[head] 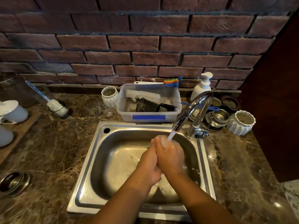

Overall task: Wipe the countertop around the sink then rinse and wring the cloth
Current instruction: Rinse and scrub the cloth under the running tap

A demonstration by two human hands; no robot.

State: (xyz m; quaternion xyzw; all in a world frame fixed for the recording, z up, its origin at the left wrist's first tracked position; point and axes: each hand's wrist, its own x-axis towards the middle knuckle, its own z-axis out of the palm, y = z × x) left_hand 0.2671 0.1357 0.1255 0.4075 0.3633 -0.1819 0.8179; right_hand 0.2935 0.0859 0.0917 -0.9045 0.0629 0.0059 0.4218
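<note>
Two bare forearms reach in from the near edge over a stainless steel sink [90, 160]. The left hand [149, 165] and right hand [171, 156] are pressed palm to palm over the basin, fingers [159, 141] straight and laid against each other; no cloth shows between them or anywhere else, so where the cloth is cannot be told. A white stream of water [171, 135] falls from the curved chrome tap [194, 109] right onto the fingertips, and water pools in the basin beneath the hands. A faint stamped mark on the sink's near-left rim is too small to read.

The bench [53, 143] is brown veined marble, glossy and wet to the right of the hands. Near left of the hands sits a round metal dish [14, 183]. Beyond the fingers stands a clear plastic tub [148, 118] with a blue clip, holding a white bristle brush [143, 95], a dark mesh strainer and a black-handled tool. Left of the tub stand two clear glasses [98, 108] and a white ribbed jar [110, 95]; farther left lie white ceramic cups on a wooden board and a foam bottle brush. Right of the tap sit stacked steel bowls [218, 118], another white ribbed jar [241, 122] and a white pump bottle [202, 86], unlabelled. A rainbow-headed brush [171, 82] rests across the tub's far rim. A dark red brick wall [145, 46] stands behind.
</note>
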